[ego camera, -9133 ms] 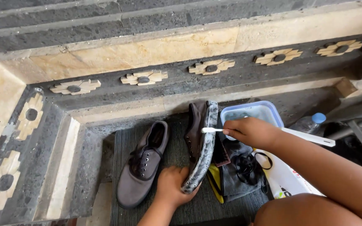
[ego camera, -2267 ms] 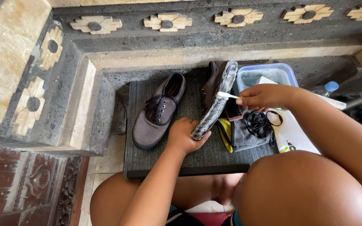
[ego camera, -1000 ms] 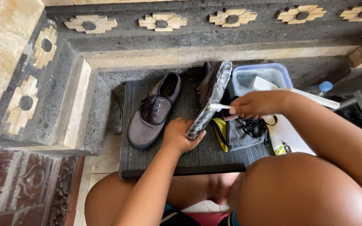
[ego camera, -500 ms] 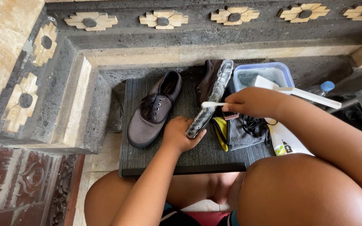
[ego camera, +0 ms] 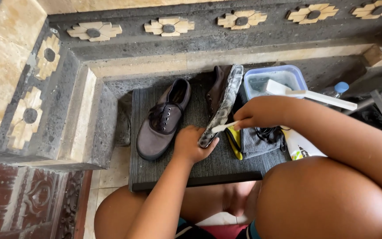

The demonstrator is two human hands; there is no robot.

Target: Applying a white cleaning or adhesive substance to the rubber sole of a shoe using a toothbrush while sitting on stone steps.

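Both hands are working one shoe: my left hand is gripping the heel end of the upturned brown shoe, tilting on its side over the dark mat, beside its mate. My right hand is pinching a small white brush against the grimy sole.

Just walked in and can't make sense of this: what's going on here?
A person crouches over a dark mat. Their left hand props a brown shoe on its side, soapy sole showing, while the right hand holds a small white brush against that sole. The matching shoe lies flat alongside; a tub of water sits behind.
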